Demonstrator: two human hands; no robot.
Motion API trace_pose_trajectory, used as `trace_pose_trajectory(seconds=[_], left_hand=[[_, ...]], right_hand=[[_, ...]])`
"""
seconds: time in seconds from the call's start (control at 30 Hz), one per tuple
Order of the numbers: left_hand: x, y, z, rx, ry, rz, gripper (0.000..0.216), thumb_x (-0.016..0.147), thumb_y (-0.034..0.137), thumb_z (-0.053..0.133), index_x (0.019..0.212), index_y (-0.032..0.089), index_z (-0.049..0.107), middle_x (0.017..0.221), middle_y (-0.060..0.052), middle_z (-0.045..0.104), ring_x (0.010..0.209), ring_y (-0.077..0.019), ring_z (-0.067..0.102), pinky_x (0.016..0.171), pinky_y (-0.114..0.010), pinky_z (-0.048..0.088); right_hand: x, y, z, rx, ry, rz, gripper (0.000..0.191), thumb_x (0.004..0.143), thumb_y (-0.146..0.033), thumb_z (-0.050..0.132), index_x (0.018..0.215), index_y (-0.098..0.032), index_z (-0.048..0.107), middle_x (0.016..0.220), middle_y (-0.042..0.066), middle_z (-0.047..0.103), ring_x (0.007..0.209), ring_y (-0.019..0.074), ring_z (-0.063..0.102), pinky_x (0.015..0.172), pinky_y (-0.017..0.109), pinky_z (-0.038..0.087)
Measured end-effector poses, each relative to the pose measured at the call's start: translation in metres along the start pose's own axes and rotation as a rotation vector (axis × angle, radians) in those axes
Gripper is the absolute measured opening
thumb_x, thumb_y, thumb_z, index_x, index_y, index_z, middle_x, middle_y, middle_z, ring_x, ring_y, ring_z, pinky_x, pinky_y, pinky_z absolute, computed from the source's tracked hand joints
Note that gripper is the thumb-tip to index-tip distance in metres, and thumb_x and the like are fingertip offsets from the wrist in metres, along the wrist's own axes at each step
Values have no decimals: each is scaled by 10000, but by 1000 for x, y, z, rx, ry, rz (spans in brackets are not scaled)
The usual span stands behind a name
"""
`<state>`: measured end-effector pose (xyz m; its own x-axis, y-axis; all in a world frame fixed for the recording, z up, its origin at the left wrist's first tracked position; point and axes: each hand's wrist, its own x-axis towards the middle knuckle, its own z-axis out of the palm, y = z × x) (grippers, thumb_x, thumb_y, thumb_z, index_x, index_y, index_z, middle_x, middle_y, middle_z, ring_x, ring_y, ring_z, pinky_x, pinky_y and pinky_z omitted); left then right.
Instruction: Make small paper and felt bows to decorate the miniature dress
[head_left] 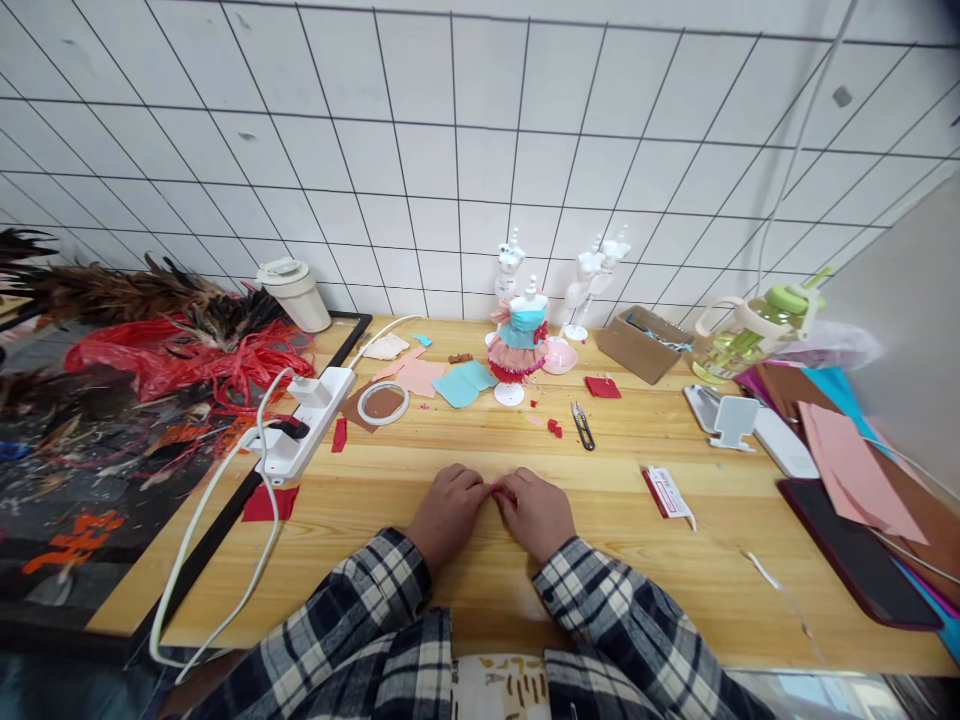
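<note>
A: What stands at the left?
B: A white power strip (315, 438) with a white plug adapter (306, 391) seated in it. Beyond lies a dark, littered surface (34, 500) bearing brown and black feathers (127, 292) and a crumpled red plastic bag (142, 345). Rear: a lidded white cup (298, 300).
A: And at the right?
B: An open brown box (637, 348); beside it, a clear bottle (716, 358) with a green lid. Before the bottle: a white phone stand (733, 420). Nearer: a dark, round-cornered slab (855, 560).
A: Background?
B: White tiled wall (416, 85), dark joint lines.
</note>
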<state>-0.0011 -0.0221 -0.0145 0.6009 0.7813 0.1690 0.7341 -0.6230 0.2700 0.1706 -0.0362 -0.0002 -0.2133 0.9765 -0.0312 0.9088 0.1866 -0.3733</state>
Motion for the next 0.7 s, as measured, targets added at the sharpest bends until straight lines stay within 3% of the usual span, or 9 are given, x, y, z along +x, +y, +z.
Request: trace_pose_trajectory(seconds=[0.5, 0.7], left_hand=[[4, -1, 0, -21, -1, -41, 167, 902, 169, 524, 909, 183, 691, 862, -58, 658, 870, -214, 542, 821, -364, 434], [2, 2, -6, -1, 52, -41, 205, 912, 209, 491, 871, 193, 692, 873, -68, 647, 894, -221, 539, 837, -391, 420]], right_hand=[[1, 2, 0, -9, -10, -30, 249, 969, -355, 427, 1041, -288, 656, 970, 17, 659, 848, 146, 610, 651, 242, 368], [3, 4, 1, -57, -22, -93, 241, 957, -343, 450, 926, -257, 673, 913, 15, 656, 822, 143, 610, 641, 243, 368]])
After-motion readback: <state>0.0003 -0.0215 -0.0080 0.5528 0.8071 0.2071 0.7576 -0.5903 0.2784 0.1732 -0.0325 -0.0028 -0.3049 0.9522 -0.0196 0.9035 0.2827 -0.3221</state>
